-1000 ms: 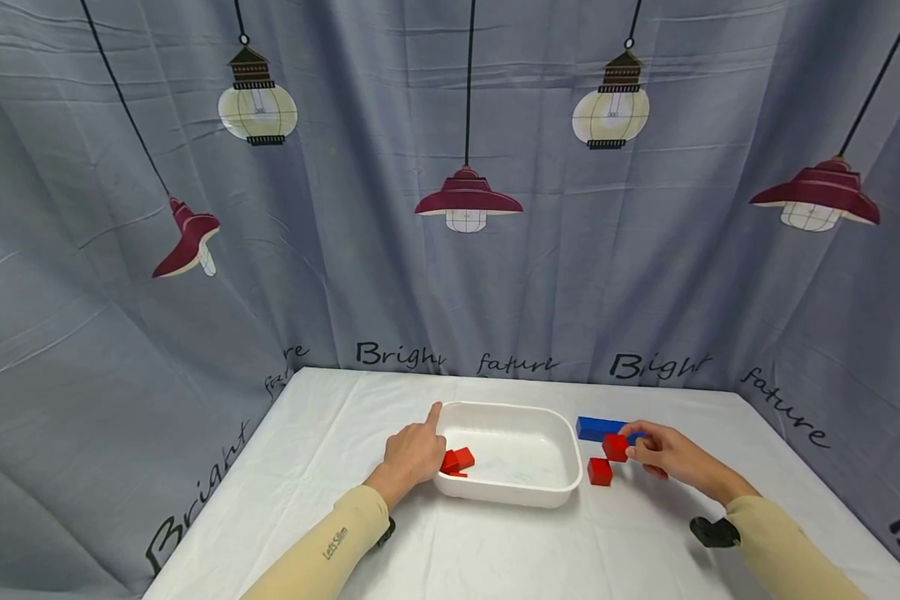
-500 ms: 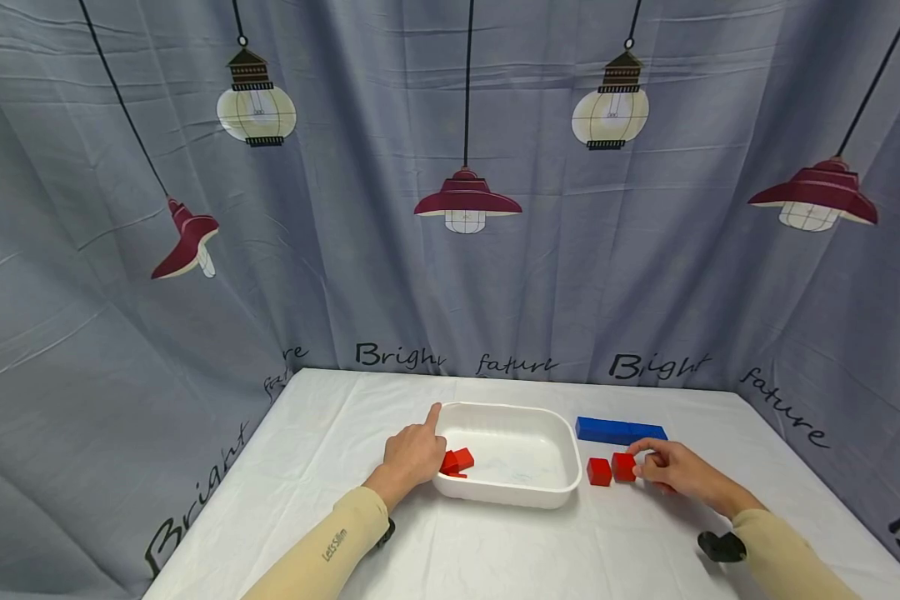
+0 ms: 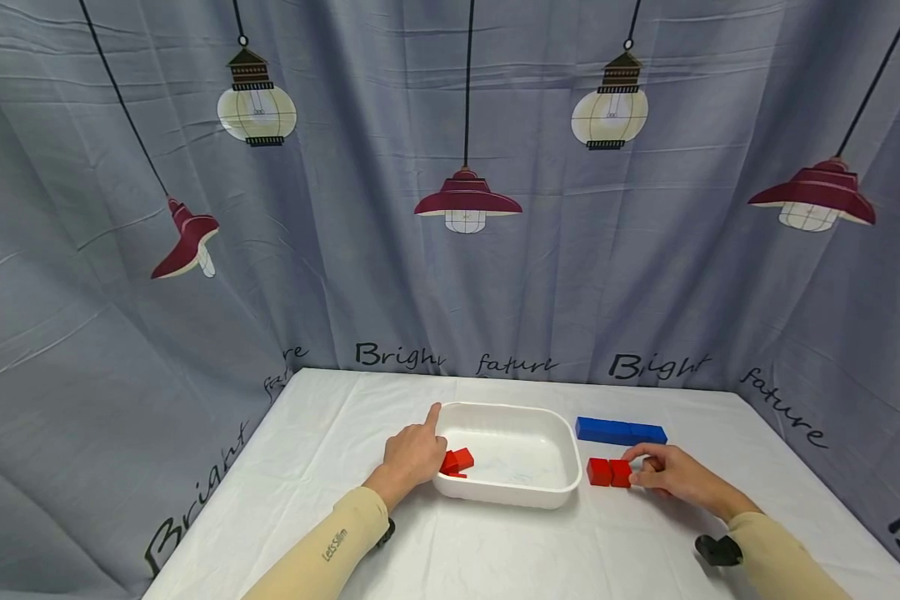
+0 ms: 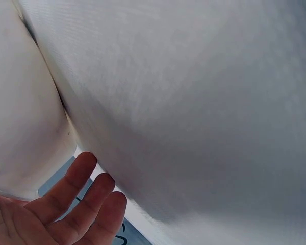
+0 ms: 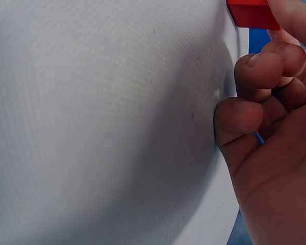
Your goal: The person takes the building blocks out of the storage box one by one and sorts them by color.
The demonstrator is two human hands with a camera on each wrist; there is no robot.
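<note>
Shifted: red cube (image 3: 620, 473), pinched in right grip (image 3: 677, 477), now touches second cube (image 3: 599, 472) to its left; farther left, white tray (image 3: 506, 494) holds red pieces (image 3: 462, 458), left grip (image 3: 414, 454), index straight, on its rim.

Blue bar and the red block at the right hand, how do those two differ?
The blue bar is long; the red block is roughly cubic. The blue bar lies untouched, while the right hand holds the red block. The blue bar lies farther away than the red block. Both are right of the white tray.
</note>
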